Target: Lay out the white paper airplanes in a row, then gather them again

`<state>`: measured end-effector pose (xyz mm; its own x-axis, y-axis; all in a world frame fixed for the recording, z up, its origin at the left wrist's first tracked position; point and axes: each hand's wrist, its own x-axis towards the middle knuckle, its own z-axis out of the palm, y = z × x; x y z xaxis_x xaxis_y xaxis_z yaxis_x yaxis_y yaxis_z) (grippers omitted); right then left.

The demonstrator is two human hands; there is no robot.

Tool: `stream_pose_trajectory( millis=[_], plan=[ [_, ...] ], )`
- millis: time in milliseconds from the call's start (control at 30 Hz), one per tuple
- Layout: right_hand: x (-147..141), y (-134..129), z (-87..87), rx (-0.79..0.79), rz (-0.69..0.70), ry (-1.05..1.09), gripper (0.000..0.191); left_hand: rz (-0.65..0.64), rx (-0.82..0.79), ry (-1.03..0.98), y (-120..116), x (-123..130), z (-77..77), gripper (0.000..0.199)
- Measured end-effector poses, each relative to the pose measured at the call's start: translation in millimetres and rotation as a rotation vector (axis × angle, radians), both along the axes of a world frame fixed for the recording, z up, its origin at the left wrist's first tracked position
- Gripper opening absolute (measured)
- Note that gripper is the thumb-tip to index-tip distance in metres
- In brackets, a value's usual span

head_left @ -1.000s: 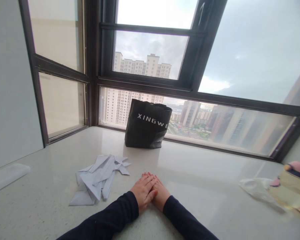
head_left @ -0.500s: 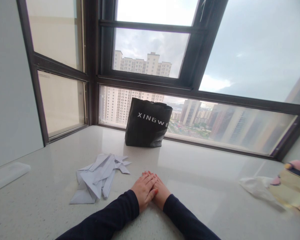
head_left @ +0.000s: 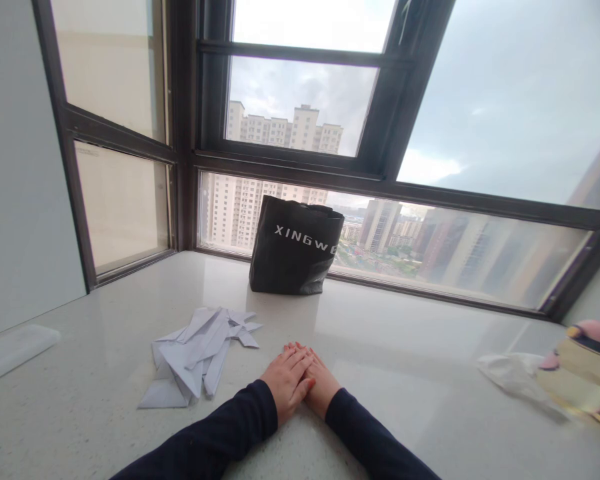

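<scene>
My left hand (head_left: pixel 286 381) lies across my right hand (head_left: pixel 322 387) on the pale speckled sill (head_left: pixel 400 373). The left fingers are stretched out over the right ones and hold no object. Beneath them, the right hand rests flat, its fingers partly covered, with the tips showing at the front. To the left of both hands is a loose pile of folded white paper pieces (head_left: pixel 193 357), touched by neither hand. Behind, by the window, stands an upright black bag (head_left: pixel 295 263) with white lettering.
A white, flat, rounded object (head_left: pixel 17 350) sits at the far left edge. On the right are a crumpled white tissue (head_left: pixel 513 373) and a yellow and pink packet (head_left: pixel 587 367), cut off by the picture's edge. Dark window frames (head_left: pixel 290 170) border the sill at the back.
</scene>
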<state>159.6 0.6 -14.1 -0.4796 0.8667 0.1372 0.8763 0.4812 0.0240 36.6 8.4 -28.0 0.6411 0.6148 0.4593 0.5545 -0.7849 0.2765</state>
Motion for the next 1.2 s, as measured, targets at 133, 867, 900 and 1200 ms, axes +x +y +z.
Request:
stream_pose_trajectory(
  millis=[133,867,900,1200],
  plan=[
    [0,1,0.2,0.002,0.001,0.008,0.046,0.003,0.003,0.0,-1,0,0.2,0.046],
    [1,1,-2.7,0.003,0.001,0.051,0.045,0.016,0.014,0.067,-8,-3,14.8,0.043],
    [1,1,-2.3,0.003,0.001,0.055,0.046,0.02,0.017,0.075,-10,-3,17.4,0.042],
    [-2,-9,15.1,0.024,0.008,0.172,0.042,0.473,0.054,0.129,-10,-37,92.3,0.032]
  ],
)
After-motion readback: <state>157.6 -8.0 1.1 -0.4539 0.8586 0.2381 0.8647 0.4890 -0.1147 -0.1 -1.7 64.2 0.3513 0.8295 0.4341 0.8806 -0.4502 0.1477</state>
